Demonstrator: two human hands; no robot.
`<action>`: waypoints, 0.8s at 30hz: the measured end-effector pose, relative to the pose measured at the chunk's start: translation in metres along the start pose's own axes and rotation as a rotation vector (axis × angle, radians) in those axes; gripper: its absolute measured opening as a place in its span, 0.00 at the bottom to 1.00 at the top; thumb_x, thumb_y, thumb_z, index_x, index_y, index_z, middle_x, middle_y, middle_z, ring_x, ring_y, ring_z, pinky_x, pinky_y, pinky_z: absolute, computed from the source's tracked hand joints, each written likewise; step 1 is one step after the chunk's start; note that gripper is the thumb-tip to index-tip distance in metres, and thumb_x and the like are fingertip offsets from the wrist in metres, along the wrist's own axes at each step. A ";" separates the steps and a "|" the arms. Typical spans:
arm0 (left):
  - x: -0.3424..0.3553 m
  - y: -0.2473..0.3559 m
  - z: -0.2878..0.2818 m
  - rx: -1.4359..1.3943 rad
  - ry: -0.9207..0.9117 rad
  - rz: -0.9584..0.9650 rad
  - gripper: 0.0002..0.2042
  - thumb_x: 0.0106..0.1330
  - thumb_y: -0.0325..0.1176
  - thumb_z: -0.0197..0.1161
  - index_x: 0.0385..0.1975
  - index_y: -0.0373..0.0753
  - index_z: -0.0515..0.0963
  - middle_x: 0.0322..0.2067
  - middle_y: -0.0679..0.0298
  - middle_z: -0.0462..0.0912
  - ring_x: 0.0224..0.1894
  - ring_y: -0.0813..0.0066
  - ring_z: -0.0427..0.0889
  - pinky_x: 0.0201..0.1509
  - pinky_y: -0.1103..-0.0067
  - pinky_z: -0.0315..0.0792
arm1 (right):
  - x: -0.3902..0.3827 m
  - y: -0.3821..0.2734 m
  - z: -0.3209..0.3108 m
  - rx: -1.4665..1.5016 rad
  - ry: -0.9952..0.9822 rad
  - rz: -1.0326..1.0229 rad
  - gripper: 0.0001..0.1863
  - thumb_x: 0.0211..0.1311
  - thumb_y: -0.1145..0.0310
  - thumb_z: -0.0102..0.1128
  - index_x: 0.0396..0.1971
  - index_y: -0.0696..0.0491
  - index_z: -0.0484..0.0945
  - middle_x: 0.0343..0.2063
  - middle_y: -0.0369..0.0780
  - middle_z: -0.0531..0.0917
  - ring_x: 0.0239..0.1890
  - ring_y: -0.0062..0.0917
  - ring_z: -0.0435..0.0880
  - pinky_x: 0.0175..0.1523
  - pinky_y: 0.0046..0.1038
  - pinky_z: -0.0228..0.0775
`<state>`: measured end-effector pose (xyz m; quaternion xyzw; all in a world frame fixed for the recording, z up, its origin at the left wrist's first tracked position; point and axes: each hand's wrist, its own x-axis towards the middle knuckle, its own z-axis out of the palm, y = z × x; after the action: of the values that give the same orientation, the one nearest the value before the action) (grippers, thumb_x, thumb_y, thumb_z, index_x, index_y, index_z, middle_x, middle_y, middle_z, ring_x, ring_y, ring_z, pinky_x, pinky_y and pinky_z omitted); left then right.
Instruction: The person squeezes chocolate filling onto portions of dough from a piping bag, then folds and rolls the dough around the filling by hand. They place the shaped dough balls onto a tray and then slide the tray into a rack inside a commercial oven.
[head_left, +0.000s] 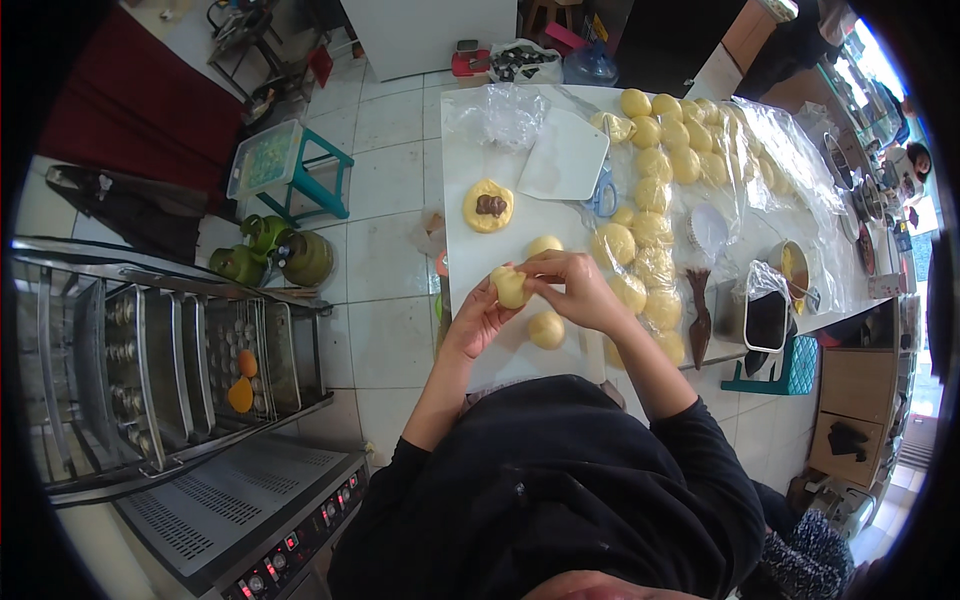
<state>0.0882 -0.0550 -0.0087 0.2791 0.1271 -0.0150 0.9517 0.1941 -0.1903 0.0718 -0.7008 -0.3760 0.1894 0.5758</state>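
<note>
Left hand (477, 320) and right hand (575, 287) pinch a dough piece (510, 288) beside two balls (546, 331), one partly hidden.

Bare-handed and bare-wristed, a person brings both forearms together over the near left part of a table (560, 218). The left forearm (437, 398) angles up from the near edge, its hand (480, 318) turned palm inward with fingers curled. The right forearm (655, 375) slants in from the opposite side, its hand (583, 290) back uppermost, thumb and fingers drawn into a pinch beside the left fingertips.
</note>
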 end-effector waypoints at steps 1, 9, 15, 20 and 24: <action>-0.001 -0.001 0.002 0.003 -0.001 -0.004 0.23 0.59 0.37 0.52 0.52 0.36 0.58 0.45 0.61 0.68 0.46 0.72 0.71 0.52 0.78 0.66 | -0.002 -0.003 -0.001 0.001 0.004 0.001 0.07 0.41 0.78 0.58 0.25 0.59 0.78 0.25 0.43 0.79 0.24 0.28 0.79 0.31 0.22 0.72; -0.006 -0.009 0.012 -0.141 -0.092 -0.024 0.24 0.56 0.30 0.55 0.53 0.39 0.58 0.49 0.60 0.66 0.49 0.73 0.68 0.53 0.78 0.65 | -0.014 -0.008 0.002 -0.153 0.235 0.001 0.07 0.41 0.75 0.61 0.25 0.59 0.78 0.23 0.42 0.79 0.23 0.25 0.78 0.29 0.22 0.71; -0.007 -0.016 0.018 -0.015 -0.097 0.080 0.26 0.52 0.26 0.58 0.53 0.40 0.59 0.52 0.59 0.63 0.51 0.72 0.67 0.52 0.78 0.65 | -0.025 -0.004 -0.008 -0.346 0.063 0.108 0.07 0.42 0.72 0.59 0.25 0.56 0.79 0.19 0.40 0.78 0.27 0.29 0.76 0.30 0.27 0.68; -0.006 -0.023 0.025 0.369 -0.038 0.301 0.28 0.52 0.27 0.59 0.54 0.40 0.57 0.53 0.58 0.62 0.51 0.70 0.66 0.52 0.76 0.66 | -0.026 -0.001 -0.003 -0.343 0.161 -0.079 0.06 0.40 0.74 0.59 0.23 0.56 0.79 0.18 0.40 0.78 0.26 0.30 0.74 0.31 0.28 0.67; -0.009 -0.026 0.043 0.005 -0.079 0.304 0.30 0.53 0.27 0.58 0.56 0.40 0.53 0.52 0.58 0.62 0.50 0.69 0.68 0.53 0.75 0.66 | -0.026 0.009 -0.003 -0.322 0.175 -0.144 0.06 0.39 0.74 0.60 0.23 0.56 0.79 0.19 0.40 0.78 0.26 0.30 0.74 0.32 0.28 0.66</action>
<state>0.0870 -0.1002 0.0147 0.2968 0.0458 0.1177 0.9465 0.1820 -0.2128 0.0599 -0.7689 -0.3992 0.0232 0.4989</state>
